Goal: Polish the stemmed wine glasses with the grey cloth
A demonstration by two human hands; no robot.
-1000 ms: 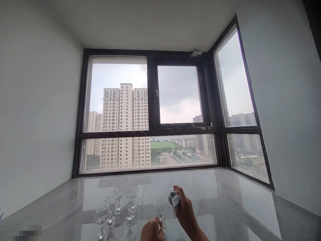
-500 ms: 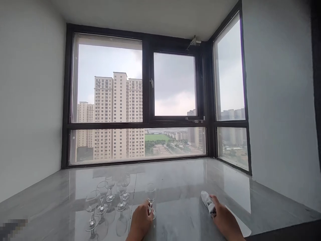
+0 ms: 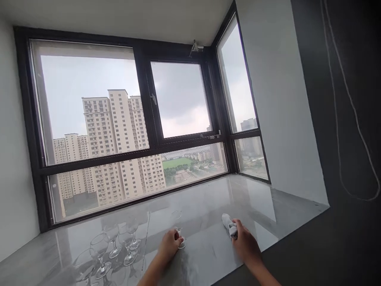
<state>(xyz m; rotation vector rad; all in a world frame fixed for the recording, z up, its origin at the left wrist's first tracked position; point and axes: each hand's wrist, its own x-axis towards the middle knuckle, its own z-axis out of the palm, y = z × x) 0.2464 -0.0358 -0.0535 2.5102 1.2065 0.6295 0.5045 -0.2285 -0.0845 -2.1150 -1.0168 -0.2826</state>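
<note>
My left hand (image 3: 169,245) pinches the stem of a small clear wine glass (image 3: 177,224) that stands upright on the glossy grey marble sill (image 3: 214,198). My right hand (image 3: 245,243) rests on the sill to the right, fingers closed on a crumpled white-grey cloth (image 3: 230,226) that pokes out ahead of the knuckles. Several more empty wine glasses (image 3: 114,244) stand grouped on the sill to the left of my left hand.
A big black-framed bay window (image 3: 143,119) runs along the back of the sill, with tower blocks outside. White walls close both ends. On the right is a dark wall (image 3: 342,139) with a thin cord hanging on it.
My right hand carried the cloth away from the glass and down onto the sill at the right. My left hand stays on the glass stem. The view swung to the right.
</note>
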